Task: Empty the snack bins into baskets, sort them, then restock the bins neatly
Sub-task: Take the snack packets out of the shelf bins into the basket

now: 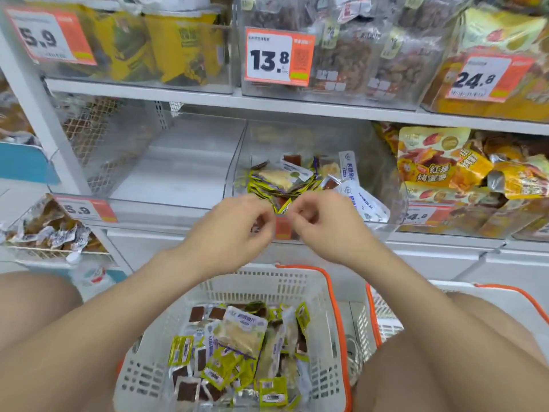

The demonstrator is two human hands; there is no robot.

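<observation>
Looking down from the head camera, we see the left hand (pixel 234 224) and the right hand (pixel 323 224) side by side in the middle of the frame, almost touching. They are raised in front of the lip of a clear plastic snack bin (pixel 383 173) on the white shelf (pixel 208 98). The fingers of both hands are curled in tight towards the palms. A corner of a yellow-green wrapper shows in the gap between them, but we cannot tell whether either hand has hold of it or of anything else.

That bin, centre right, has a loose pile of small yellow-green, white and brown snack packets (pixel 297 176) lying on its floor. Just to its left stands a second clear plastic bin (pixel 184 162) with nothing visible in it.

At the bottom centre, between the person's knees, sits a white slotted plastic basket with an orange rim (pixel 258 275), holding a heap of mixed small packets (pixel 237 346) in the same colours. Another white basket with an orange rim (pixel 383 316) stands just beside it at the lower right.

At the right edge, orange-yellow sweet potato bags (pixel 427 165) fill a neighbouring bin. On the shelf above, we read an orange-and-white price tag marked 13.8 (pixel 279 56).
</observation>
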